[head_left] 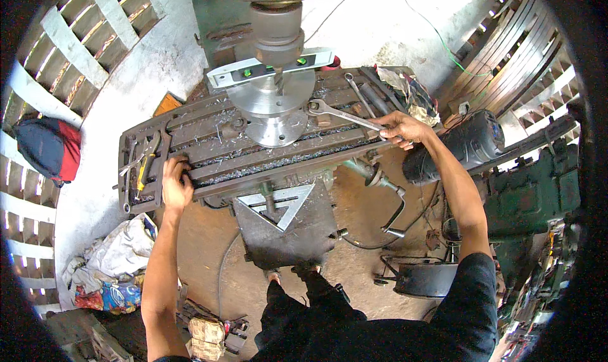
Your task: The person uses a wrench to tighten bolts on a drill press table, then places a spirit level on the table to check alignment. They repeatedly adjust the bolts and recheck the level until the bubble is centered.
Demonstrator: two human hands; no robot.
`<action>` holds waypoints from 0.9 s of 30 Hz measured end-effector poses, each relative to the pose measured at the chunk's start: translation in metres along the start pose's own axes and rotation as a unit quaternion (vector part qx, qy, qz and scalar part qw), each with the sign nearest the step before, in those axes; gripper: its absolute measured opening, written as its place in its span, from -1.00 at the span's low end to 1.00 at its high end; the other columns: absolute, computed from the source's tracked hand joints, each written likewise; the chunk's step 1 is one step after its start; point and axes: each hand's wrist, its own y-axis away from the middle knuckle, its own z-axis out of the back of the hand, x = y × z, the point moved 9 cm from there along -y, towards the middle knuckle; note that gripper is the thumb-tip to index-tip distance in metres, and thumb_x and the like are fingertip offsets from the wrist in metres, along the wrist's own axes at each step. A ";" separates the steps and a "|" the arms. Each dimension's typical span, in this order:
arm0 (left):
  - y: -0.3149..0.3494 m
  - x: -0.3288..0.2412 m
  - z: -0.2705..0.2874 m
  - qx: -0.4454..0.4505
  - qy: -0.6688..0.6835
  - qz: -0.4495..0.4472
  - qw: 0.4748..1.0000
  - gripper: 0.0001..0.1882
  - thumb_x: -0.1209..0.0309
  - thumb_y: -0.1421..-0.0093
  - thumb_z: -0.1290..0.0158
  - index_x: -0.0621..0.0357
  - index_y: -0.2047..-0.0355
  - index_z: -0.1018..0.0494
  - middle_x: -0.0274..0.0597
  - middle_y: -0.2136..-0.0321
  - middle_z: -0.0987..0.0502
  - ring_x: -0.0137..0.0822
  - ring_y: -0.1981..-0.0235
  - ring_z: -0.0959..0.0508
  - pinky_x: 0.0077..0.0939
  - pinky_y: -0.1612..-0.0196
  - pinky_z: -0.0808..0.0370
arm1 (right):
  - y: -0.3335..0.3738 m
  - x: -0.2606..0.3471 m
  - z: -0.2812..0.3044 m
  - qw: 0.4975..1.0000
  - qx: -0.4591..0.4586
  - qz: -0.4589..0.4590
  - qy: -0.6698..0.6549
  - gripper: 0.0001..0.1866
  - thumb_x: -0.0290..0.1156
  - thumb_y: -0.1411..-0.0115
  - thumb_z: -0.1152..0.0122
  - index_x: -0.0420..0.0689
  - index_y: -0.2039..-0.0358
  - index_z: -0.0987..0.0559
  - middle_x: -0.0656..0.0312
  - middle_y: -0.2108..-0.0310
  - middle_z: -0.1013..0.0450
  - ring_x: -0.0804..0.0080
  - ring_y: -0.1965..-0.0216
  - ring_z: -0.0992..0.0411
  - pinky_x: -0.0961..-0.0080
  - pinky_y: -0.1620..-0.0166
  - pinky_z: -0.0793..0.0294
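Note:
My right hand (407,129) is closed round the near end of a long combination wrench (348,115). The wrench's far jaw sits at a nut (314,106) on the slotted machine table (218,167). Beside that jaw stands a shiny round metal workpiece (273,129), a wide disc above a smaller one. Across its top, close to the spindle (277,29), lies a spirit level (244,72). Over the table's left front edge my left hand (175,186) rests with curled fingers; what they grip, if anything, is hidden. Near it lie yellow-handled pliers (145,165) and a dark bar (163,153).
Metal chips litter the table slots. Another wrench (358,95) and rags (411,93) lie at the table's far right. A metal triangle (278,207) rests on the lower ledge. A crank handle (396,213) juts out at the front, and a black cylinder (465,143) stands right.

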 end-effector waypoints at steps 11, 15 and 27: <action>-0.002 0.001 -0.003 0.016 0.025 -0.034 0.999 -0.73 0.67 0.14 0.15 0.35 0.40 -0.45 0.05 0.15 -0.51 0.13 0.10 -0.45 -0.12 -0.05 -0.41 | 0.011 -0.001 0.004 0.997 -0.055 0.034 0.034 -0.46 -0.27 -0.33 -0.22 0.12 -0.32 -0.40 0.50 0.71 -0.06 0.69 0.75 -0.02 0.62 0.69 -0.02; -0.001 0.002 -0.005 0.023 -0.009 -0.017 1.000 -0.74 0.68 0.15 0.16 0.34 0.41 -0.45 0.04 0.14 -0.51 0.13 0.09 -0.45 -0.14 -0.05 -0.41 | 0.017 -0.010 -0.012 0.996 -0.078 0.032 0.006 -0.45 -0.26 -0.34 -0.21 0.13 -0.33 -0.39 0.51 0.69 -0.07 0.69 0.74 -0.01 0.62 0.69 0.00; -0.002 0.004 -0.003 0.010 0.008 -0.026 1.000 -0.76 0.64 0.12 0.14 0.34 0.41 -0.46 0.05 0.15 -0.52 0.10 0.08 -0.46 -0.17 -0.08 -0.40 | 0.020 -0.010 -0.061 0.988 -0.112 0.056 -0.089 -0.50 -0.24 -0.38 -0.15 0.20 -0.32 -0.39 0.51 0.65 -0.13 0.71 0.69 -0.07 0.64 0.68 -0.06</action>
